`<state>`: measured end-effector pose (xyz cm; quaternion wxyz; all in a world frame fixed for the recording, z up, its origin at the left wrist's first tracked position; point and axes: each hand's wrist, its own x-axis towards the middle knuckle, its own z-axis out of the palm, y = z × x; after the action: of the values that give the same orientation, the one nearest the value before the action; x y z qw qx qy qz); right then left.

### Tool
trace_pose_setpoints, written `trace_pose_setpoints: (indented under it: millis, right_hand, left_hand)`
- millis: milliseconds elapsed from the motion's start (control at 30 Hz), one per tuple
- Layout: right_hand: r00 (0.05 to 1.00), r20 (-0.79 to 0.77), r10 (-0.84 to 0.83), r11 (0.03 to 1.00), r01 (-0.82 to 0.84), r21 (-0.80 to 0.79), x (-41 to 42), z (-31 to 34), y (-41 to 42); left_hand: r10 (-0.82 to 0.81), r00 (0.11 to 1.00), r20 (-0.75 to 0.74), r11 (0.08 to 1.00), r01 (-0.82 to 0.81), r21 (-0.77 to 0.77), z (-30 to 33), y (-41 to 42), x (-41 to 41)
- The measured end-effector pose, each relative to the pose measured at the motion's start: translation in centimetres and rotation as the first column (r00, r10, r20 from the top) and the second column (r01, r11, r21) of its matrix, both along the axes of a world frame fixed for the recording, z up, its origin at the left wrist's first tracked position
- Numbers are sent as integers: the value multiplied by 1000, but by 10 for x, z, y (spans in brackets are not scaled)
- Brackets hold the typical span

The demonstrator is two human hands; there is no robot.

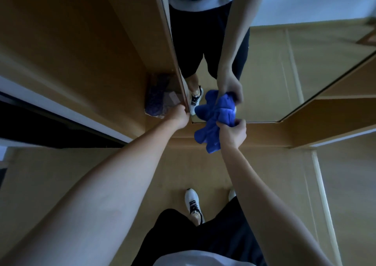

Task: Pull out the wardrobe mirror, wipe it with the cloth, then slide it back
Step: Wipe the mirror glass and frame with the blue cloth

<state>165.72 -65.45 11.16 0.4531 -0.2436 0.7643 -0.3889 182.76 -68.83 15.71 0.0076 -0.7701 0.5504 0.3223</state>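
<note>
Looking down from head height, we see a tall wardrobe mirror (264, 78) standing out from its wooden wardrobe (81, 52), so we judge the pull-out step done, or close to it. The mirror is our landmark for everything else.

At the mirror's lower left edge, our left hand (180, 117) is curled around the frame, gripping it. Whether it is steadying the mirror or drawing it out further, we cannot tell.

At the mirror's bottom edge, near the middle, our right hand (232, 131) is clenched around a bunched blue cloth (211, 127). The cloth is pressed against or very close to the glass, with its loose end hanging below the mirror's bottom rim. Its reflection meets it in the glass, along with the reflection of the arm, dark shorts and a white shoe.

Left of the mirror, inside the wardrobe, sits a dark purple bundle (156, 99); we cannot tell what it is. Below the mirror is the wooden floor (142, 164), with our own white shoe (192, 202) on it.

We judge wiping to be under way or just starting at the lowest part of the glass. Most of the surface above may yet need wiping, and sliding the mirror back is not yet done.
</note>
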Motion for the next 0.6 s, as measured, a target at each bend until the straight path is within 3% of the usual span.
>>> trace_pose_setpoints:
  millis: [100, 333, 500, 600]
  right_hand:
    - [1000, 0, -28, 999, 28, -26, 14, -2, -3]
    - [996, -88, 27, 994, -17, 107, 40, -16, -9]
    - [993, -113, 19, 992, -33, -118, 63, -5, 15]
    - [993, -120, -13, 985, -9, -175, 75, -12, 19]
  left_hand:
    - [-37, 999, -22, 999, 37, -3, -4, -4, 6]
    - [-75, 997, -10, 997, 75, -34, -6, -7, 9]
    - [-114, 993, -13, 993, 113, -12, -2, -9, 10]
    - [-126, 992, -17, 992, 126, -5, -7, -11, 11]
